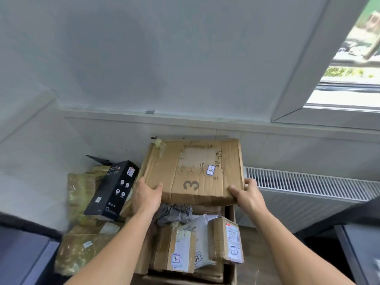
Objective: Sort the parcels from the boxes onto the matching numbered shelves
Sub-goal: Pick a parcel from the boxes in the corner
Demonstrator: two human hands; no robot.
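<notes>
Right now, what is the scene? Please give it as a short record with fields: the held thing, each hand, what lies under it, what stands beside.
held: large flat brown cardboard parcel, printed 3, small sticker seemingly 10
left hand: grips its near left corner, thumb on top
right hand: grips its near right corner, thumb on top
under it: open brown cardboard box with small brown cardboard parcel stickered 16, grey plastic mailer marked 03
left side: tall black printed carton, leaning
right side: white ribbed radiator
</notes>
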